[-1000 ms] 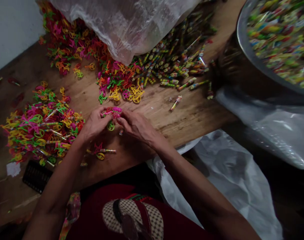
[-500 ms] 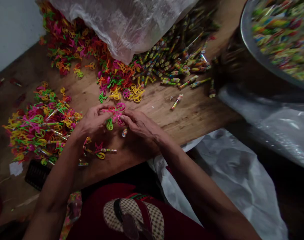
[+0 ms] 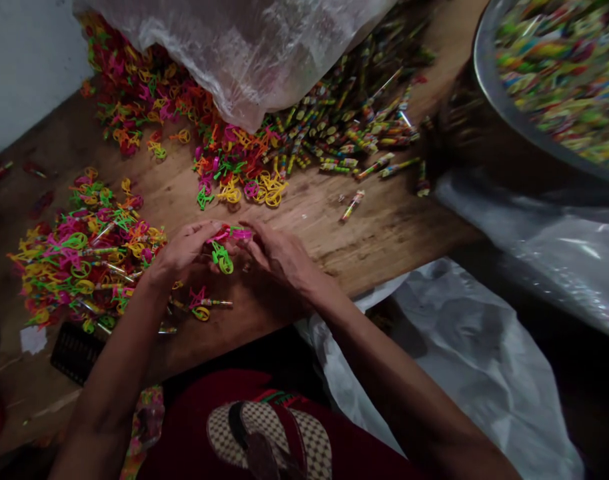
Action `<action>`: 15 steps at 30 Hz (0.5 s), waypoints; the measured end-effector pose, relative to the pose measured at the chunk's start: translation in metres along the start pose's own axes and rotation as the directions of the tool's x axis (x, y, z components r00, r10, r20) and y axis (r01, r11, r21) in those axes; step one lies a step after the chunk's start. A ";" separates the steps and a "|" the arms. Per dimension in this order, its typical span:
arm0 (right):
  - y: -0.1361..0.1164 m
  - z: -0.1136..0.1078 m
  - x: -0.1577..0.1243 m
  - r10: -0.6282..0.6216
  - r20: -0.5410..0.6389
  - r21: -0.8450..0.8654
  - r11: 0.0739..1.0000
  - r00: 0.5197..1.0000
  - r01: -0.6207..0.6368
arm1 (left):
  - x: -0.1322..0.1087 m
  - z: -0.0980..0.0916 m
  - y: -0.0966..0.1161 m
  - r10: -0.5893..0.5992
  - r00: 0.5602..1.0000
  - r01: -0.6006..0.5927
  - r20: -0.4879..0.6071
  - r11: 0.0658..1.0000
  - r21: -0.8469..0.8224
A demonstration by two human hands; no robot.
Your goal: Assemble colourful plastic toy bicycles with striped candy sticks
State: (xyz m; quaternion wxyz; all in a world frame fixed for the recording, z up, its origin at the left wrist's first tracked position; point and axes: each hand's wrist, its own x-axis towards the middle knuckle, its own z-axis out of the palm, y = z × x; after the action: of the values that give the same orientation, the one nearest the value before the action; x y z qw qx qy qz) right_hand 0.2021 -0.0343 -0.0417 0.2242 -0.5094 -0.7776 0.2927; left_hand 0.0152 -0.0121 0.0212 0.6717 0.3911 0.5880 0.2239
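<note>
Over the wooden table, my left hand point(image 3: 189, 248) is closed around several small plastic toy bicycles. A green toy bicycle point(image 3: 222, 257) hangs below its fingertips. A pink toy bicycle point(image 3: 241, 235) spans the gap between both hands, and my right hand point(image 3: 277, 252) pinches its right end. Whether a candy tube is also in the right fingers is hidden. Left of my left hand lies a heap of toy bicycles joined to wrapped tubes point(image 3: 87, 257). Loose toy bicycles point(image 3: 229, 163) sit just beyond my hands, beside a pile of wrapped candy tubes point(image 3: 329, 133).
A clear plastic bag point(image 3: 244, 60) covers part of the far piles. At the right stands a large metal basin point(image 3: 484, 73) full of wrapped pieces, with plastic sheeting point(image 3: 544, 227) below it. One tube point(image 3: 353, 206) lies alone on the table point(image 3: 384, 233). A black tray point(image 3: 77, 352) is at the left.
Both hands have dropped slightly toward me and closed in. The pink bicycle has turned edge-on between them. The tube end that showed below my right fingers is now mostly hidden.
</note>
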 end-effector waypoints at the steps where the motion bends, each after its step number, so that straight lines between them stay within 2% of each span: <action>1: 0.000 -0.001 -0.001 -0.013 -0.024 0.050 0.999 1.000 0.015 | -0.002 0.003 -0.001 0.004 1.000 -0.004 -0.012 1.000 -0.003; 4: -0.003 -0.003 -0.002 -0.038 -0.038 0.086 0.995 0.999 0.041 | -0.008 0.011 -0.003 0.029 0.998 -0.030 -0.063 0.999 -0.012; 8: -0.012 -0.004 -0.002 0.008 -0.013 -0.054 0.999 1.000 -0.009 | -0.012 0.017 -0.008 0.084 0.989 -0.092 -0.124 0.994 -0.054; 10: -0.017 -0.002 -0.004 0.023 -0.033 -0.063 0.998 0.999 -0.025 | -0.013 0.018 -0.012 0.107 0.983 -0.121 -0.147 0.989 -0.088; 12: -0.021 0.001 -0.007 0.041 -0.064 -0.042 0.998 0.997 -0.044 | -0.012 0.017 -0.017 0.108 0.984 -0.130 -0.144 0.980 -0.150; 15: -0.021 0.005 -0.008 0.054 -0.092 -0.031 0.998 0.994 -0.057 | -0.008 0.013 -0.025 0.090 0.993 -0.108 -0.079 0.954 -0.279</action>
State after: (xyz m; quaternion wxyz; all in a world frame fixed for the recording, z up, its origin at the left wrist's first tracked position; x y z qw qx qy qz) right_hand 0.1877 -0.0493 -0.0310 0.2428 -0.5472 -0.7569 0.2621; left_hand 0.0218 -0.0362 0.0065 0.6892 0.3124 0.5511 0.3518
